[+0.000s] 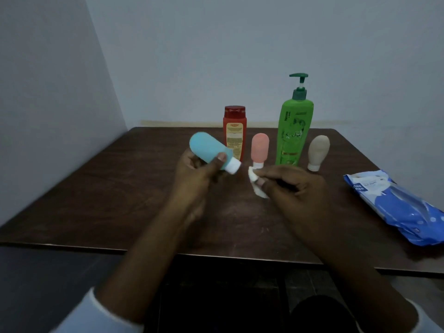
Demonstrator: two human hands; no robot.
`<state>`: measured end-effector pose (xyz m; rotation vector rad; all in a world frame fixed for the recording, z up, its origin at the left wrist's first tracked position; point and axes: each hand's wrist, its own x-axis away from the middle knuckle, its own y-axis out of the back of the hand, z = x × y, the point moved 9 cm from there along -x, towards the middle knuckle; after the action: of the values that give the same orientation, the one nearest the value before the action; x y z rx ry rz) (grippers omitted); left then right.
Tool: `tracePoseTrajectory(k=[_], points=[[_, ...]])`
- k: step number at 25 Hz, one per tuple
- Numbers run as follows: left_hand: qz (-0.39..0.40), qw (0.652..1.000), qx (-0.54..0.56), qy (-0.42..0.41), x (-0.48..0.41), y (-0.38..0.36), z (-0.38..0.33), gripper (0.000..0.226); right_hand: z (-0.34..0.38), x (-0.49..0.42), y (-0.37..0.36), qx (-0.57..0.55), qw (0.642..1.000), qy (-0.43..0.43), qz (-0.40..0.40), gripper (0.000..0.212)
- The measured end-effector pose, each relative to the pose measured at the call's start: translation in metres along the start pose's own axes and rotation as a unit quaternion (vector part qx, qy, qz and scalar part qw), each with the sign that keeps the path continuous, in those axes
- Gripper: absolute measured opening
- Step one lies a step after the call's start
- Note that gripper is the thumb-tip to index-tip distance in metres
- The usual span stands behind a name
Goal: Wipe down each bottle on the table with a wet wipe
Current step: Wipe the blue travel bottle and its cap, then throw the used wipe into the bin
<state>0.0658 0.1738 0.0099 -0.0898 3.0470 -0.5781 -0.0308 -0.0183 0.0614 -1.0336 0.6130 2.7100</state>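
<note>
The left hand grips the blue bottle above the table, fingers curled round its body and the thumb laid across the lower part. The bottle is tilted, with its white cap pointing down and to the right. The right hand pinches a crumpled wipe between thumb and forefinger, and the other fingers are curled in loosely. The wipe sits just beside the cap. It looks apart from the cap, not touching, though the gap is small.

The task looks to be in its working stretch, with the blue bottle as the one in hand. Four more stand upright at the back of the table: the red bottle, the pink bottle on its cap, the green pump bottle and the beige bottle, also on its cap. Nothing shows whether any of them has been wiped, so at most all four are left. The wipe pack lies at the right edge, well apart from both hands.
</note>
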Motion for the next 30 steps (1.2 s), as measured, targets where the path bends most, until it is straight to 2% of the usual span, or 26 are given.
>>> tracePoseTrajectory(k=[3, 5, 8, 11, 16, 21, 27, 30], points=[[-0.020, 0.983, -0.170, -0.070, -0.066, 0.032, -0.019, 0.065, -0.023, -0.002, 0.009, 0.000, 0.998, -0.053, -0.024, 0.022], [-0.018, 0.963, -0.258, -0.081, -0.103, 0.045, -0.014, 0.069, -0.034, 0.003, 0.008, -0.001, 0.996, -0.086, -0.021, 0.023], [0.004, 0.952, -0.300, -0.066, -0.135, 0.048, 0.002, 0.065, -0.041, 0.004, 0.002, 0.006, 0.994, -0.113, -0.005, 0.021], [0.059, 0.938, -0.337, -0.044, -0.152, 0.043, 0.024, 0.063, -0.038, -0.001, 0.003, 0.019, 0.993, -0.112, 0.011, 0.021], [0.116, 0.933, -0.337, -0.047, -0.165, 0.031, 0.035, 0.066, -0.049, -0.006, -0.006, 0.041, 0.992, -0.116, 0.021, 0.021], [0.132, 0.934, -0.328, -0.042, -0.173, 0.027, 0.038, 0.066, -0.060, -0.005, -0.016, 0.048, 0.986, -0.149, 0.053, 0.023], [0.132, 0.934, -0.330, -0.046, -0.174, 0.024, 0.038, 0.066, -0.065, -0.003, -0.016, 0.064, 0.985, -0.152, 0.049, 0.022], [0.135, 0.945, -0.298, -0.025, -0.168, 0.025, 0.039, 0.085, -0.068, 0.000, -0.017, 0.076, 0.985, -0.150, 0.046, 0.023]])
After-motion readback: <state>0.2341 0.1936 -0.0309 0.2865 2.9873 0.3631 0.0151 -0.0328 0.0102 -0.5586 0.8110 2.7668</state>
